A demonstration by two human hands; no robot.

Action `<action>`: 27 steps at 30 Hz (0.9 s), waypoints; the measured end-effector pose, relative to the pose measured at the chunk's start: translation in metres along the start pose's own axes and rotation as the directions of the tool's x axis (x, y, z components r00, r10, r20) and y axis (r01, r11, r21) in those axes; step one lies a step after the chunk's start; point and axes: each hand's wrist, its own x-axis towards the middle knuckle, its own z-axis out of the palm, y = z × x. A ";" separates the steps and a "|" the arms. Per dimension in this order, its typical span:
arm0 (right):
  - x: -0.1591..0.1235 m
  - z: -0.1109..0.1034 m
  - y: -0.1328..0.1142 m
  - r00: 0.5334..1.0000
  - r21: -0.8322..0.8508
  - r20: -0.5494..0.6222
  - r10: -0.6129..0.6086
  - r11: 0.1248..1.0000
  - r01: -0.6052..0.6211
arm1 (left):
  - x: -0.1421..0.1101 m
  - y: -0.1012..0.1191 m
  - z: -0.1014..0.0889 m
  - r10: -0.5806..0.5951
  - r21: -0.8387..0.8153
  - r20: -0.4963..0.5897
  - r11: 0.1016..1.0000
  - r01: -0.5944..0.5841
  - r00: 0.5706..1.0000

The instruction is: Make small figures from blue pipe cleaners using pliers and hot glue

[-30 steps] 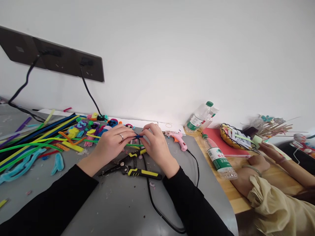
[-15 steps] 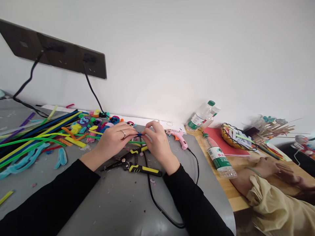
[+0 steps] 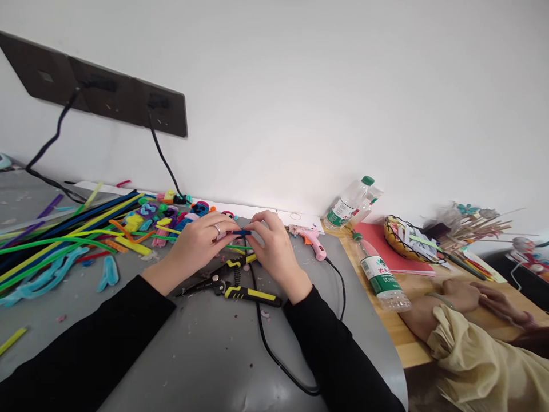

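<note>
Gray tabletop [image 3: 206,355]: beyond wire strippers [image 3: 253,295], left hand [image 3: 201,237] and right hand [image 3: 274,246] closely pinch a blue pipe cleaner [image 3: 243,233]; rightward, a bottle [image 3: 382,276] reads “饮用”.

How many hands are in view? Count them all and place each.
4. Your left hand and right hand pinch a small blue piece above the gray table; a co-worker's nearer hand and farther hand rest on the wooden table at the right, some fingers hidden.
</note>
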 end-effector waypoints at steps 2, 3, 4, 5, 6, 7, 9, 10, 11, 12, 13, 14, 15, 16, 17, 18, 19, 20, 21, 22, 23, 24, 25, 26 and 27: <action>0.001 -0.002 -0.003 1.000 0.059 -0.011 0.011 0.998 -0.010 | 0.002 0.000 -0.004 -0.017 -0.003 -0.027 1.000 0.017 0.999; 0.002 -0.005 -0.005 0.999 0.111 -0.023 0.025 0.994 -0.022 | 0.004 0.000 -0.008 -0.041 0.000 -0.051 0.999 0.041 0.998; 0.003 -0.009 -0.007 0.999 0.176 -0.026 0.044 0.984 -0.039 | 0.005 -0.001 -0.012 -0.072 0.007 -0.079 0.997 0.073 0.994; 0.004 -0.013 -0.010 0.998 0.250 -0.002 0.057 0.967 -0.055 | 0.007 -0.002 -0.016 -0.103 0.018 -0.110 0.994 0.106 0.989; 0.005 -0.019 -0.014 0.997 0.320 0.059 0.057 0.945 -0.073 | 0.009 -0.003 -0.022 -0.132 0.034 -0.140 0.990 0.138 0.981; 0.005 -0.025 -0.017 0.987 0.372 0.160 0.034 0.924 -0.092 | 0.010 -0.004 -0.027 -0.155 0.053 -0.169 0.985 0.166 0.973; 0.005 -0.035 -0.024 0.907 0.367 0.418 -0.047 0.922 -0.121 | 0.013 -0.006 -0.037 -0.197 0.090 -0.227 0.971 0.222 0.954; 0.003 -0.039 -0.027 0.845 0.304 0.531 -0.062 0.945 -0.121 | 0.014 -0.007 -0.041 -0.215 0.105 -0.255 0.963 0.248 0.943; 0.002 -0.041 -0.030 0.788 0.214 0.614 -0.045 0.970 -0.112 | 0.015 -0.008 -0.045 -0.229 0.119 -0.279 0.955 0.270 0.932; 0.001 -0.042 -0.032 0.745 0.121 0.667 -0.009 0.988 -0.097 | 0.016 -0.008 -0.048 -0.239 0.130 -0.300 0.949 0.288 0.923; -0.001 -0.042 -0.033 0.718 0.044 0.696 0.028 0.996 -0.082 | 0.017 -0.009 -0.050 -0.246 0.138 -0.320 0.943 0.302 0.915; -0.002 -0.041 -0.035 0.701 -0.008 0.711 0.053 0.998 -0.067 | 0.017 -0.009 -0.051 -0.252 0.142 -0.333 0.939 0.313 0.908; -0.003 -0.039 -0.036 0.692 -0.034 0.719 0.060 0.998 -0.052 | 0.017 -0.010 -0.051 -0.261 0.141 -0.340 0.936 0.324 0.903; -0.003 -0.037 -0.037 0.690 -0.045 0.721 0.054 0.999 -0.031 | 0.017 -0.010 -0.051 -0.275 0.131 -0.344 0.933 0.336 0.898; -0.003 -0.035 -0.038 0.694 -0.051 0.719 0.042 0.999 -0.007 | 0.017 -0.010 -0.051 -0.291 0.111 -0.350 0.931 0.348 0.890; -0.003 -0.034 -0.039 0.701 -0.059 0.713 0.029 0.998 0.018 | 0.017 -0.009 -0.051 -0.316 0.082 -0.357 0.927 0.367 0.879; -0.003 -0.033 -0.039 0.712 -0.064 0.702 0.018 0.997 0.038 | 0.017 -0.009 -0.050 -0.348 0.048 -0.366 0.919 0.391 0.863; -0.002 -0.034 -0.039 0.726 -0.061 0.688 0.007 0.997 0.049 | 0.018 -0.009 -0.050 -0.388 0.007 -0.379 0.907 0.422 0.840; -0.002 -0.036 -0.038 0.742 -0.046 0.670 -0.007 0.998 0.051 | 0.018 -0.009 -0.050 -0.433 -0.035 -0.395 0.889 0.457 0.810; -0.001 -0.039 -0.037 0.760 -0.016 0.649 -0.023 0.999 0.043 | 0.019 -0.009 -0.051 -0.484 -0.075 -0.408 0.863 0.500 0.774; -0.001 -0.044 -0.034 0.778 0.029 0.627 -0.037 0.999 0.024 | 0.020 -0.010 -0.051 -0.538 -0.114 -0.420 0.830 0.545 0.731; -0.001 -0.050 -0.031 0.797 0.085 0.603 -0.042 0.996 -0.011 | 0.020 -0.012 -0.052 -0.590 -0.153 -0.429 0.794 0.589 0.684; -0.001 -0.056 -0.027 0.812 0.150 0.582 -0.040 0.987 -0.060 | 0.020 -0.014 -0.052 -0.635 -0.191 -0.435 0.758 0.624 0.638; -0.001 -0.062 -0.023 0.825 0.219 0.565 -0.027 0.969 -0.118 | 0.020 -0.016 -0.052 -0.670 -0.224 -0.438 0.727 0.649 0.599; -0.002 -0.067 -0.019 0.836 0.286 0.549 -0.011 0.942 -0.176 | 0.020 -0.018 -0.053 -0.696 -0.255 -0.438 0.704 0.663 0.570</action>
